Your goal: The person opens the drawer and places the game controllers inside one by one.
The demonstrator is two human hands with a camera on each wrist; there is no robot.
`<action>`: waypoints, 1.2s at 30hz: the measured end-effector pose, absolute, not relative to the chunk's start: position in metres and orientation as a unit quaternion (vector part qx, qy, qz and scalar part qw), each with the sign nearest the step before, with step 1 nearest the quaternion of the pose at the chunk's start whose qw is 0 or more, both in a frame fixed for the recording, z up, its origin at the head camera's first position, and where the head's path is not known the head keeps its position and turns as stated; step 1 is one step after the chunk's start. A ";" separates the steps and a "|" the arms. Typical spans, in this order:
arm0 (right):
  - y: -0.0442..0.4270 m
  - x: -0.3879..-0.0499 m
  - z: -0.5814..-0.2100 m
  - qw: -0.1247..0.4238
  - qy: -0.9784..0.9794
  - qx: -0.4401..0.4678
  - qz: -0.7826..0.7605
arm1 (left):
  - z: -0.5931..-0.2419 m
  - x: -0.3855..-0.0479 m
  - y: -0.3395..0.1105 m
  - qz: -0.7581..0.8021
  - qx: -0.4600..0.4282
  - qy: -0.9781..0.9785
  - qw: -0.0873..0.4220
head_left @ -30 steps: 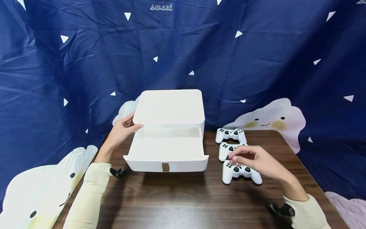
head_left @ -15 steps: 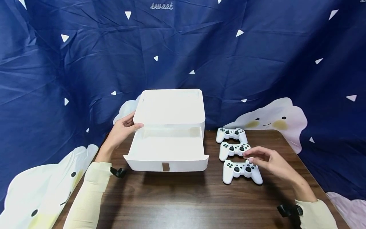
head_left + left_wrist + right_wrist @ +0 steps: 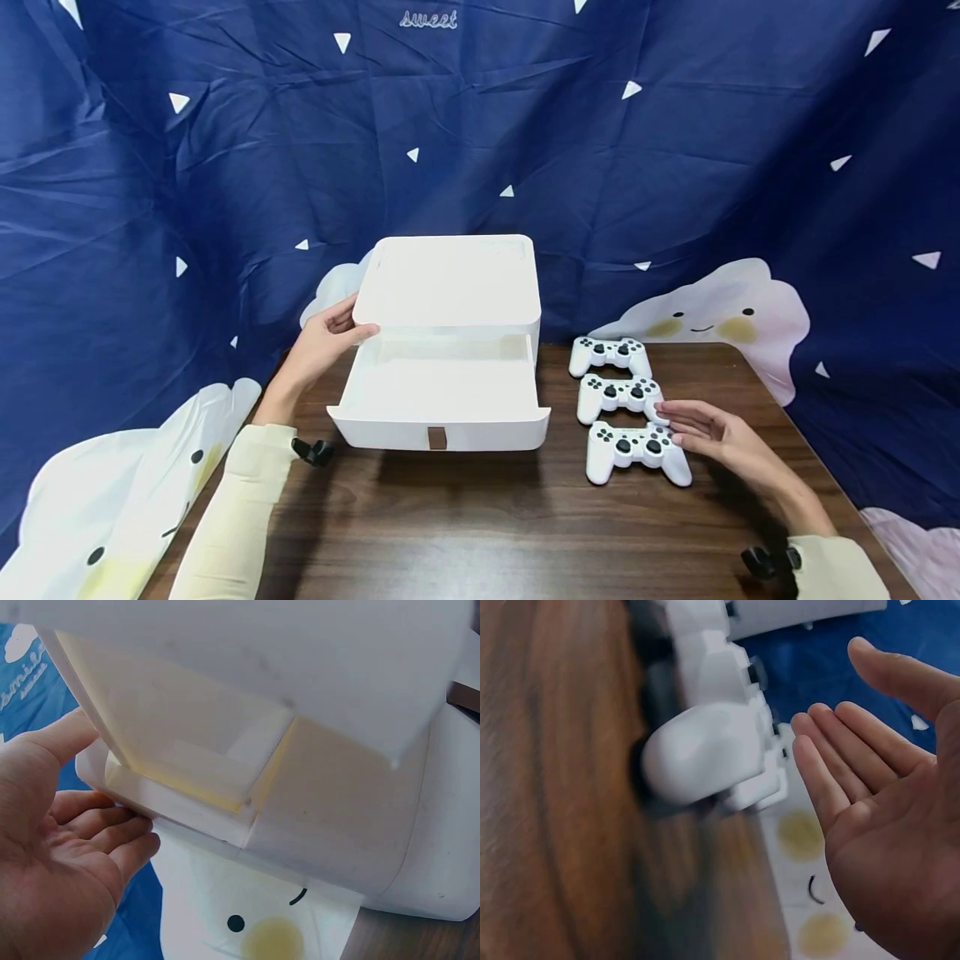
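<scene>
A white drawer box [image 3: 450, 279] stands toward the back of the table, its drawer [image 3: 442, 392] pulled out and bare inside. My left hand [image 3: 318, 346] holds the box by its left front corner, thumb on the front edge and fingers along the side. To the right, three white game controllers lie in a column: a back one [image 3: 580, 362], a middle one [image 3: 591, 407] and a front one [image 3: 600, 462]. At the right end of the middle and front controllers is my right hand [image 3: 727, 442]. Its fingers are extended and grasp nothing in the right wrist view.
A brown wooden table [image 3: 465, 525] lies under everything. Behind it hangs a blue curtain [image 3: 465, 117] with white triangles and cloud faces. On the drawer's front is a small brown pull tab [image 3: 437, 438]. Each wrist wears a black strap.
My right hand has moved rightward from above the middle and front controllers to their right ends, uncovering the middle one. The left hand, box and controllers have stayed put.
</scene>
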State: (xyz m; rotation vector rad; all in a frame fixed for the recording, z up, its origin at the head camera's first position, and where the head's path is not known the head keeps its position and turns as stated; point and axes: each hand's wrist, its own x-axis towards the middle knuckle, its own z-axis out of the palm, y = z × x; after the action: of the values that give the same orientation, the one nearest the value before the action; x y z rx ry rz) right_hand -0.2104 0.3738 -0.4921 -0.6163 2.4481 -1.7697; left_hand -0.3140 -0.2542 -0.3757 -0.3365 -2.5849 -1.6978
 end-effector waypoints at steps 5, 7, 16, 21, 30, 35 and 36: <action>0.380 -0.211 -0.508 0.037 0.790 -0.204 -0.577 | -0.376 -0.315 -0.254 -0.547 -0.108 -0.830 0.012; 0.380 -0.211 -0.512 0.035 0.795 -0.200 -0.572 | -0.376 -0.316 -0.253 -0.548 -0.108 -0.829 0.011; 0.380 -0.211 -0.527 0.049 0.813 -0.195 -0.547 | -0.377 -0.317 -0.254 -0.549 -0.110 -0.829 0.013; 0.377 -0.209 -0.529 0.058 0.845 -0.183 -0.499 | -0.378 -0.318 -0.255 -0.553 -0.112 -0.825 0.013; 0.371 -0.208 -0.529 0.065 0.900 -0.129 -0.412 | -0.379 -0.317 -0.254 -0.555 -0.116 -0.824 0.017; 0.368 -0.210 -0.530 0.062 0.910 -0.108 -0.396 | -0.379 -0.316 -0.255 -0.554 -0.112 -0.825 0.014; 0.368 -0.211 -0.531 0.062 0.906 -0.107 -0.404 | -0.379 -0.317 -0.255 -0.554 -0.110 -0.825 0.014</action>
State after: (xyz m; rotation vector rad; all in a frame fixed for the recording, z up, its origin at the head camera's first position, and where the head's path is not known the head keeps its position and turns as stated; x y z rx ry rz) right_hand -0.2109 0.3680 -0.5310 -0.3232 2.7401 -1.2210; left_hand -0.3165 -0.2552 -0.3788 -0.3432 -2.5686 -1.7261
